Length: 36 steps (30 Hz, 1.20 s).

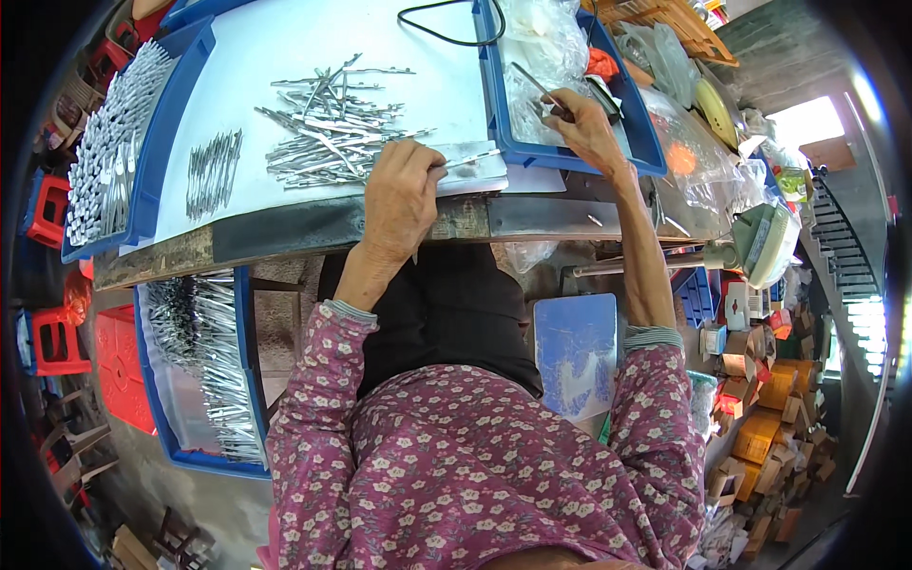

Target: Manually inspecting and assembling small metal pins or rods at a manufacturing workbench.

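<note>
Head view: the left forearm, sleeved in a flowered fabric, rose from the lower edge and crossed the table's front edge [285, 228], with the back of the left hand [404, 185] turned upward and its fingers curled inward. Thumb and forefinger were closed on one thin silver strip [472, 158], which projected from the fingertips toward the right, over a pale flat pad [486, 178] near the front edge. The right forearm stood almost straight, its wrist bent toward the left; the right hand [583, 131] was raised over the near side of a blue tray [570, 157] containing clear plastic bags [543, 43]. Its fingers were folded around a slender rod-like tool [537, 84], whose free end pointed up and leftward, well apart from the held strip. A loose heap of similar strips [328, 128] lay just beyond and to the left of the left hand, on a white sheet [247, 57]. Farther left, a neat row of strips [214, 174] lay side by side, between the heap and a second blue tray [171, 142] filled with stacked slender pieces [114, 152].
</note>
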Available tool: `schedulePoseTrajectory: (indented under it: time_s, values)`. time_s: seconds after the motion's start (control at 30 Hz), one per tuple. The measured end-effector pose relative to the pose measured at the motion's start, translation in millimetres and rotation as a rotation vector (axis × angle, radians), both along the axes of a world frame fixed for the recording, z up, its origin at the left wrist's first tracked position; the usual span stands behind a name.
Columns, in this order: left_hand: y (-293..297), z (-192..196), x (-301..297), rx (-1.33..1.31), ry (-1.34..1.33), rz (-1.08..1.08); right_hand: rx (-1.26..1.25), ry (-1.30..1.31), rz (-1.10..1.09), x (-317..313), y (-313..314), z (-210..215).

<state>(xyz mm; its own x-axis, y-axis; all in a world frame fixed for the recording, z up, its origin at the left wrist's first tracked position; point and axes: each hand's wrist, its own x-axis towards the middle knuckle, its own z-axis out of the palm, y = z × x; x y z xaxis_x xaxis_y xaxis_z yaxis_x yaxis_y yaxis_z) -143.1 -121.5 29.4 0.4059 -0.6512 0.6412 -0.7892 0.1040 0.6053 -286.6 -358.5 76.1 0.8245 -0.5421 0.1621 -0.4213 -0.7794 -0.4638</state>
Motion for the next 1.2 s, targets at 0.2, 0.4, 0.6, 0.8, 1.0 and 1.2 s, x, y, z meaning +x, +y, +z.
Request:
schedulePoseTrajectory:
  time_s: [0.2,0.4,0.6,0.8,1.0,1.2]
  values:
    - [34,6,24,0.001,0.035,0.12,0.049,-0.094,0.084,6,-6,-10]
    - [73,-1,59,0.039,0.056,0.3,-0.014,-0.167,0.087,3,0,-19]
    - [117,-10,102,0.095,0.157,0.601,0.124,-0.121,0.084,5,4,-23]
    - [138,-21,159,0.119,0.091,0.764,0.217,-0.229,0.122,4,-7,-36]
    - [131,-30,178,0.303,-0.009,0.829,0.19,-0.199,0.098,4,-4,-33]
    - [122,-43,188,0.338,-0.096,0.834,0.208,-0.179,0.089,5,-4,-32]
